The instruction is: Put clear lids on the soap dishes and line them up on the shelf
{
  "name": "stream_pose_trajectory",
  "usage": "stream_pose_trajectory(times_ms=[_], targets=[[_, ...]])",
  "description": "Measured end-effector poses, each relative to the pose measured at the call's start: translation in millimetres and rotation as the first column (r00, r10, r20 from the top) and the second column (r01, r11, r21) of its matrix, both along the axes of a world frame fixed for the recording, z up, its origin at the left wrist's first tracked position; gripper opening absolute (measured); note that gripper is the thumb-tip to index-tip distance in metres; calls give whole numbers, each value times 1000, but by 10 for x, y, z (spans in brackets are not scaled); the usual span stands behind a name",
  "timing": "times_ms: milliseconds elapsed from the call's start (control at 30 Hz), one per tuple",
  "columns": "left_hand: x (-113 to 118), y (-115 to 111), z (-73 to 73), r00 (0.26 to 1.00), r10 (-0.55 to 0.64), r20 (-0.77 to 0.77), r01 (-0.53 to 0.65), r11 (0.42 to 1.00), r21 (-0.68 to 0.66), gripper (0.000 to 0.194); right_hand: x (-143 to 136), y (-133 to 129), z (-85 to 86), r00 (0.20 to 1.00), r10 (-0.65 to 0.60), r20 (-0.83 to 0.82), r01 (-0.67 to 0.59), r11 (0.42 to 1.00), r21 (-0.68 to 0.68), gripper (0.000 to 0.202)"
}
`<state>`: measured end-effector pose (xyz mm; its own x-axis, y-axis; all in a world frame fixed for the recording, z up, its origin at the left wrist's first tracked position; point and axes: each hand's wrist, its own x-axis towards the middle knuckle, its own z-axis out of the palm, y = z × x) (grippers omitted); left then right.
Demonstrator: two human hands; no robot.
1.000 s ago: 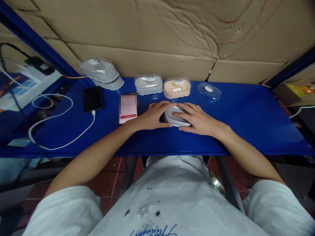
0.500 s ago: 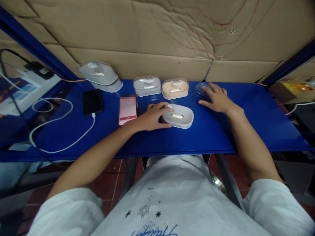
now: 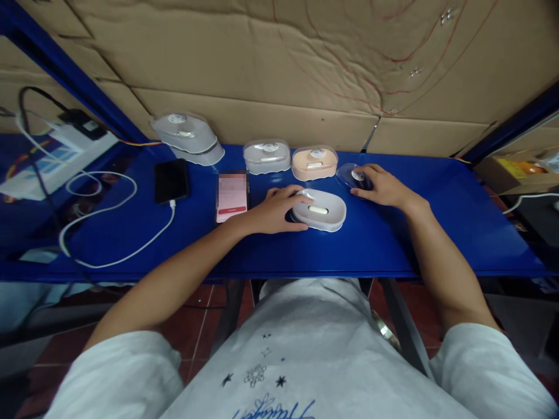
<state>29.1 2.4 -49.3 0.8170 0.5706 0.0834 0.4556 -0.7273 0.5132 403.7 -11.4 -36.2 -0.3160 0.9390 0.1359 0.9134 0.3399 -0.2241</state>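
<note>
My left hand (image 3: 279, 209) is closed around the left end of a pale grey oval soap box (image 3: 334, 215), thumb on the near side and fingers on the far side. The box stands uncovered on the blue table, with a small white pill-shaped piece in its middle. To the right, my right hand (image 3: 382, 185) pinches the right end of a clear plastic lid (image 3: 345, 176) between thumb and fingers. A round sticker shows on that lid, which appears to lie on the table. Behind are a covered peach box (image 3: 314, 169) and a covered grey box (image 3: 267, 160).
Two stacked grey boxes (image 3: 192, 139) stand at the back left. Left of my hand lie a lit phone (image 3: 233, 195) and a black device (image 3: 171, 180) on a white cable (image 3: 91, 265). A power strip (image 3: 65, 157) sits far left; cardboard (image 3: 244, 110) lines the back.
My right hand's fingers have drawn together on the clear lid's right end, where they were spread over it before. My left hand stays on the grey box. The view has shifted slightly.
</note>
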Motion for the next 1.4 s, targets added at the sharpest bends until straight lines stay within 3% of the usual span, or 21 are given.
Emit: stream_pose_trajectory(times_ms=[100, 267, 400, 567, 767, 1200, 1400], targets=[[1, 5, 26, 999, 13, 39, -11, 999, -42, 86, -102, -58, 102, 998, -8, -56, 10, 999, 32, 63], [14, 26, 0, 990, 46, 131, -33, 994, -101, 119, -476, -268, 306, 944, 242, -225, -213, 966, 145, 51], [14, 43, -41, 985, 51, 163, -33, 993, -109, 128, -796, -439, 304, 871, 412, -268, -383, 911, 154, 51], [5, 65, -49, 987, 35, 158, -17, 993, -115, 128, -985, -556, 235, 891, 429, -152, -412, 902, 129, 54], [4, 60, -33, 992, 44, 115, -33, 995, -94, 118, -957, -529, 206, 904, 411, -121, -400, 911, 102, 53], [-2, 69, -22, 995, 27, 94, -20, 998, -65, 106, -945, -503, 229, 886, 413, -211, -415, 909, 37, 54], [-7, 20, 16, 996, 54, 69, -54, 999, -5, 93, -465, -475, 442, 916, 317, -248, -357, 923, -140, 57]])
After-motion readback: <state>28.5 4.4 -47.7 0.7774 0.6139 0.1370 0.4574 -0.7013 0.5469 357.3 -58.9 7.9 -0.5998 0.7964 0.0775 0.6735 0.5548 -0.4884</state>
